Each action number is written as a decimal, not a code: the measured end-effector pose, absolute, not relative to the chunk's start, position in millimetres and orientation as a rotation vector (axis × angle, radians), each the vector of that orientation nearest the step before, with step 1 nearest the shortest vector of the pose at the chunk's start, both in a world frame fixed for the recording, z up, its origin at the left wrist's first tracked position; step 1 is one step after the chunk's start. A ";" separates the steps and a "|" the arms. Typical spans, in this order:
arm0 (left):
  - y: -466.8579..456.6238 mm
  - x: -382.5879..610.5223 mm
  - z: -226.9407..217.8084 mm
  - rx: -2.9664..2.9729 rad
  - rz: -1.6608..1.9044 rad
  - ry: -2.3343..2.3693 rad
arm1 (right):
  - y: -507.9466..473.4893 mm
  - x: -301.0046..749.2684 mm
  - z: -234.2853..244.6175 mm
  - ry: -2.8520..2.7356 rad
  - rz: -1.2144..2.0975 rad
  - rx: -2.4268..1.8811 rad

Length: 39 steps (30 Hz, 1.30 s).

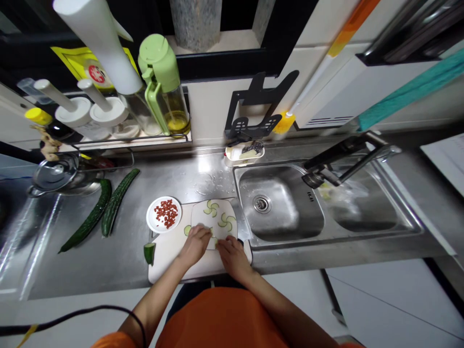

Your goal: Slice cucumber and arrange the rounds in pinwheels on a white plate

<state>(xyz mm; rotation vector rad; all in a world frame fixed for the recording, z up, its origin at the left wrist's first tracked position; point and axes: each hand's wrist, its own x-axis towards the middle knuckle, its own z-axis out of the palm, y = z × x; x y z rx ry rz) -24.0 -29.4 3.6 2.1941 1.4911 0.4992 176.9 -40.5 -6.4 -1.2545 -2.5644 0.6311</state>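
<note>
Green slices (216,240) seemed pinched by the left hand (198,243) and right hand (234,256), near on the plate (198,220); gentle alignment was needed.

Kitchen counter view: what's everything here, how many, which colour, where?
Whole cucumbers: two, green, counter's left.
Cucumber piece: one, green, board's left edge.
Cutting board: one, cream, front.
Square plate: one, whitish, on board.
Cucumber slices: several, pale green, mostly on plate.
Knife, apparently: one, grey, board's right.
Round dish: one, white, board's upper left.
Small bits: many, reddish, in dish.
Sink basins: two, silver, right.
Faucet: one, black and silver, over sink.
Pot: one, silver, far left.
Oil bottle: one, green lid, shelf.
Handled jars: two, white lids, shelf.
Left hand: one, at plate's left.
Right hand: one, at plate's right.
</note>
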 end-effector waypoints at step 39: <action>-62.1 -73.7 -9.5 1.472 0.762 2.120 | -37.2 175.4 0.0 -2.468 0.599 -1.286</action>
